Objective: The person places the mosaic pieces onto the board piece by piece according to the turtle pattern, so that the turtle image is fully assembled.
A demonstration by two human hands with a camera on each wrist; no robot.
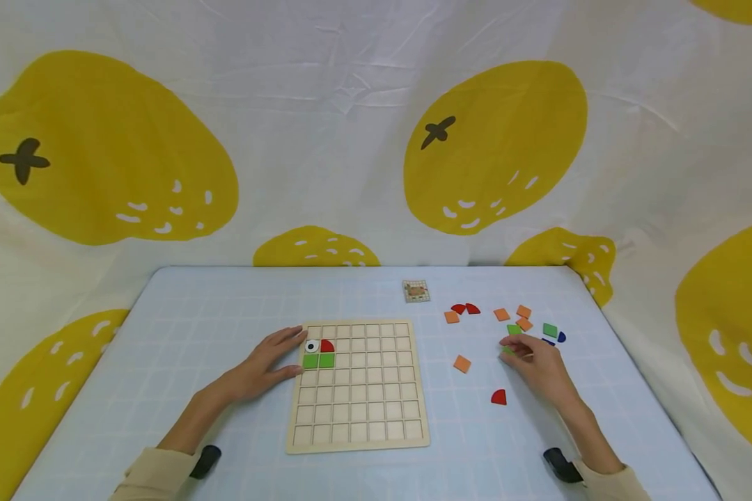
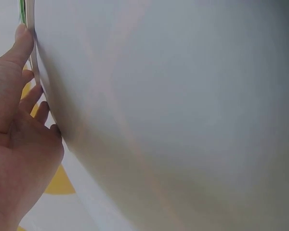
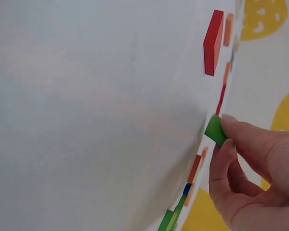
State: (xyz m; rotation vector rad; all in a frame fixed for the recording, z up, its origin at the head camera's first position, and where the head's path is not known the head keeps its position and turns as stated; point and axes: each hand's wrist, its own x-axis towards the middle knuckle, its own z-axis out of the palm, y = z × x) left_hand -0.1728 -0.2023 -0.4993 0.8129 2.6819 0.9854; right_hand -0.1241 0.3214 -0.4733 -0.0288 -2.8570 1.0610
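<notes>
A square wooden grid board (image 1: 358,395) lies on the table. Its upper left cells hold a round black-and-white eye piece (image 1: 312,346), a red quarter-circle piece (image 1: 327,345) and two green square tiles (image 1: 310,361). My left hand (image 1: 258,369) rests at the board's left edge, thumb and fingers extended and touching it. On the right, my right hand (image 1: 539,363) pinches a green tile (image 3: 215,129) between thumb and index finger, just above the table. Near those fingers lies another green tile (image 1: 514,329); a dark blue piece (image 1: 548,342) is partly hidden behind the hand.
Several orange tiles (image 1: 461,364) are scattered right of the board. Red quarter-circle pieces (image 1: 498,397) lie among them, one nearer me. A darker green tile (image 1: 550,330) and a blue half-round piece (image 1: 561,337) sit farther right. At the back lies a small picture card (image 1: 416,291).
</notes>
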